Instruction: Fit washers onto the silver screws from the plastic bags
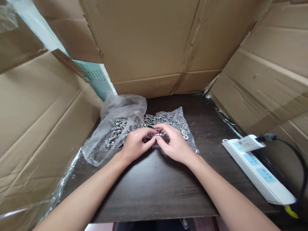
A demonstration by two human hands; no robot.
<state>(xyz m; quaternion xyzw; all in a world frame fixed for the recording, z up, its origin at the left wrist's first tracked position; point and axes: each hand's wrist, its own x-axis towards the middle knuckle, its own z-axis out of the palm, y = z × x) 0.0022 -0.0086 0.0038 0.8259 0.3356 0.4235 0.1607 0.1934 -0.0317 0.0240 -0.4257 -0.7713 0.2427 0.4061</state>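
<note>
My left hand (135, 143) and my right hand (174, 143) meet over the middle of a dark wooden table (156, 189). Between their fingertips they pinch a small metal bolt (157, 134), each hand closed on one end. Just behind the hands lie clear plastic bags (113, 128) spread flat, with several silver bolts (116, 126) on the left and nuts and washers (179, 125) on the right. Part of the heap is hidden by my fingers.
Cardboard boxes (149, 45) wall in the table at the back, left and right. A white power strip (257, 170) with a plugged-in adapter and a black cable (299, 160) lies at the right edge.
</note>
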